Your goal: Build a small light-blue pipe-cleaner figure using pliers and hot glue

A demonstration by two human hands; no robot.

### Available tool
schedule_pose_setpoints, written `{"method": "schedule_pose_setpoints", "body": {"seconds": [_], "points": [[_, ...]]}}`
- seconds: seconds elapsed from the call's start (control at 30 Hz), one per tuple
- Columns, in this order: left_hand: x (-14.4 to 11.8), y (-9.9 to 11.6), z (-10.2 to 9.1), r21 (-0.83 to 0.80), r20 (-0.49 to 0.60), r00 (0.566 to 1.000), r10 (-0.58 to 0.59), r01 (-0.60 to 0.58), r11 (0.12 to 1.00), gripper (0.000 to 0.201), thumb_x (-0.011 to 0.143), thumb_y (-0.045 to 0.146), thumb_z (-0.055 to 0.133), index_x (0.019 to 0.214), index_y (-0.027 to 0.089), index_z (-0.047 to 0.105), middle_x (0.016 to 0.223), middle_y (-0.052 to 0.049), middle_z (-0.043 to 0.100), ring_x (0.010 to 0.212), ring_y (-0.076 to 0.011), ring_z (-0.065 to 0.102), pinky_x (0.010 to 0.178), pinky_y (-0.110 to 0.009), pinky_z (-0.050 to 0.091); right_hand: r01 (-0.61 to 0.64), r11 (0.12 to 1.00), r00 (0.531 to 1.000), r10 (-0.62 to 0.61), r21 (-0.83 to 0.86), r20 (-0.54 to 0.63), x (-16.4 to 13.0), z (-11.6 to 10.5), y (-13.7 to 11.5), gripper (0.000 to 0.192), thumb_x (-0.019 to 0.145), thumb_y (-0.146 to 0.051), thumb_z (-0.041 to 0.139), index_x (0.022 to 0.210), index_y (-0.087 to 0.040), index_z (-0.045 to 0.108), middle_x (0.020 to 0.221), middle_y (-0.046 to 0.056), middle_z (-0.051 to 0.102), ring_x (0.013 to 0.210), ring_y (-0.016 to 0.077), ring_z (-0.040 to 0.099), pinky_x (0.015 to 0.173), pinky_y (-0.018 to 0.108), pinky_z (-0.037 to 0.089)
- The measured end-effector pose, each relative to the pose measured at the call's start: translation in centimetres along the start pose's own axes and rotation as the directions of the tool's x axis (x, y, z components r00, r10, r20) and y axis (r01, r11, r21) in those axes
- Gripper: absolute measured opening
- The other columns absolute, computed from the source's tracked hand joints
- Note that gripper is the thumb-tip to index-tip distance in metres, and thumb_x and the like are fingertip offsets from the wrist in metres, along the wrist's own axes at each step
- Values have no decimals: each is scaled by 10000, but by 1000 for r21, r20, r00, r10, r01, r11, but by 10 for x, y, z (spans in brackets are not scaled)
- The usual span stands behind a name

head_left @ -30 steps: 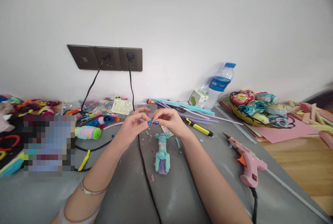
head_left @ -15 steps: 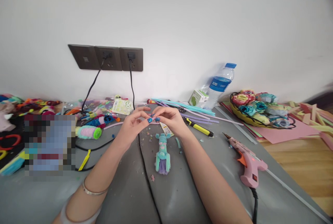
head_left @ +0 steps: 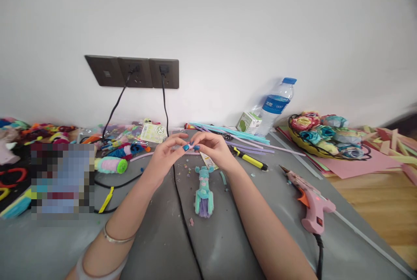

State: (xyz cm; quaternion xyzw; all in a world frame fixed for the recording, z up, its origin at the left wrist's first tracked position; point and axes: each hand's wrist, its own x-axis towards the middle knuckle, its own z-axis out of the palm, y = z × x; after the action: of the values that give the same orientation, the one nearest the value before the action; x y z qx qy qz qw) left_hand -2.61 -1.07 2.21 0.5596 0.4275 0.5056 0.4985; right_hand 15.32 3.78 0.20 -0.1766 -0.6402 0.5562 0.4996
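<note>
My left hand (head_left: pixel 166 155) and my right hand (head_left: pixel 213 149) meet fingertip to fingertip above the grey mat (head_left: pixel 156 236). Together they pinch a small pink piece (head_left: pixel 190 145) that is mostly hidden by my fingers. Just below them a teal and purple pipe-cleaner figure (head_left: pixel 203 191) lies flat on the mat. Small scraps are scattered around its head.
A pink glue gun (head_left: pixel 311 204) lies at the right, its cord running off the near edge. A yellow utility knife (head_left: pixel 249 159), long pipe cleaners (head_left: pixel 228 133), a water bottle (head_left: pixel 274 106) and a basket of paper roses (head_left: pixel 321 134) stand behind. Craft clutter fills the left side; a black cable (head_left: pixel 182 210) crosses the mat.
My hands stay pressed together and have shifted only slightly upward, the fingers working the small piece. Nothing else on the table has moved.
</note>
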Motion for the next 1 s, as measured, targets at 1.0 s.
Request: {"method": "schedule_pose_setpoints", "body": {"seconds": [1.0], "points": [[0,5,-4,40,37,995,-87,86,995,246,772,476,755,797,232,779,1414,-99,541,1420,-339,401,1058,-444,449,-47,997,999,47,65,7,0,-3,3,248,807,-428,794,834,-197,706,881,38,657,760,143,608,667,260,541]]}}
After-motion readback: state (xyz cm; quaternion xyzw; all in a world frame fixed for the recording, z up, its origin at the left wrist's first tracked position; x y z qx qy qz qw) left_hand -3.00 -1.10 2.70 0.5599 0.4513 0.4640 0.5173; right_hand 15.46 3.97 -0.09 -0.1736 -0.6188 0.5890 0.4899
